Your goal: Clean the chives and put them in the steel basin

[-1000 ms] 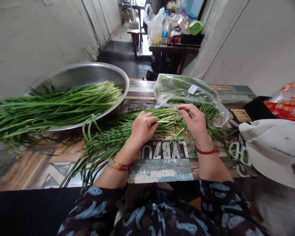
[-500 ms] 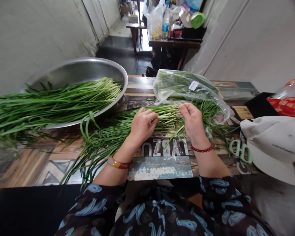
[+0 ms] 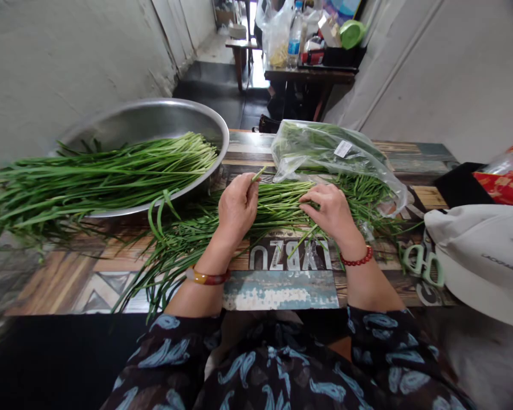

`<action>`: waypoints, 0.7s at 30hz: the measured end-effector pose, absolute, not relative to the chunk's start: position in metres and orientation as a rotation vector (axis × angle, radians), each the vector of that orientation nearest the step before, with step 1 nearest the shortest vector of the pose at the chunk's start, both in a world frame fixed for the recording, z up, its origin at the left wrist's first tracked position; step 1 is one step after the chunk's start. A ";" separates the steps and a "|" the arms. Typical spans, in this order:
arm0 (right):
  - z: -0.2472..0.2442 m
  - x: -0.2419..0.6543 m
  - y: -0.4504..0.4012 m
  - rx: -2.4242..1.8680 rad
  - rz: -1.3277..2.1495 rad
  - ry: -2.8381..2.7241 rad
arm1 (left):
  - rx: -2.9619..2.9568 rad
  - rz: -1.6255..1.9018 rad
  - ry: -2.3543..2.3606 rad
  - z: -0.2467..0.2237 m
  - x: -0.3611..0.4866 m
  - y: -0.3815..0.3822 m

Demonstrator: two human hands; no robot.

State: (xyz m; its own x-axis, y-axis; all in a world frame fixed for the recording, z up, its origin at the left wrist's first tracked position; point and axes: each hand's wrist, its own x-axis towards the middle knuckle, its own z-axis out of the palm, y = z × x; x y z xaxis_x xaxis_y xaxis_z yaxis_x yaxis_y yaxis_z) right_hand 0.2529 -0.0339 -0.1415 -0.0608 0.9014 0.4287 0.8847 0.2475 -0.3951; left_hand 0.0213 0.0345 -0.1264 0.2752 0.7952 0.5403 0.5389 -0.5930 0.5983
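The biggest thing in my view is the patchwork-patterned table point(image 3: 282, 290), spreading under the left hand point(image 3: 238, 206) and the right hand point(image 3: 328, 210) and well out to either side of them. Beyond the left hand and off to its left sits a steel basin point(image 3: 151, 121). A heap of garlic chives point(image 3: 145, 173) lies in it, pale stem ends toward the hands, leaves spilling out over the rim on the side away from them. On the tabletop I have a loose bundle of garlic chives point(image 3: 277, 206) running beneath the left hand, its leaves fanning out past that wrist and its paler stems reaching across to the right hand. Just beyond the right hand lies a clear plastic bag point(image 3: 337, 159) with more greens inside. Well to the right of that hand rests a pale baseball cap point(image 3: 483, 245).

The hands are apart, stems between them. The right one is at the stem ends, thumb and fingertips near each other; I cannot tell whether they pinch anything. Between the right wrist and the cap lie scissors point(image 3: 418, 261) with pale green handles. An amber-coloured bangle point(image 3: 207, 278) circles the left wrist, a red beaded bracelet point(image 3: 359, 261) the right. Smallest is the stalk point(image 3: 260, 173) that the left hand grips between thumb and fingers, its tip poking up past the thumb.
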 end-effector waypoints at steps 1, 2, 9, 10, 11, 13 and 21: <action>-0.141 0.253 -0.034 -1.636 0.026 -1.931 | 2.235 1.204 1.210 -0.127 0.023 0.033; -0.141 0.252 -0.034 -1.625 0.029 -1.927 | 2.210 1.181 1.195 -0.127 0.024 0.032; -0.134 0.243 -0.034 -1.362 0.299 -1.634 | 2.116 1.053 1.039 -0.126 0.032 0.027; -0.132 0.241 -0.035 -1.365 0.322 -1.598 | 2.114 1.028 1.004 -0.126 0.033 0.026; -0.131 0.239 -0.036 -1.370 0.344 -1.570 | 2.113 1.001 0.965 -0.127 0.034 0.025; -0.129 0.234 -0.038 -1.371 0.389 -1.528 | 2.124 0.951 0.890 -0.129 0.035 0.023; -0.137 0.238 -0.036 -1.353 0.446 -1.249 | 2.037 0.888 0.822 -0.122 0.036 0.021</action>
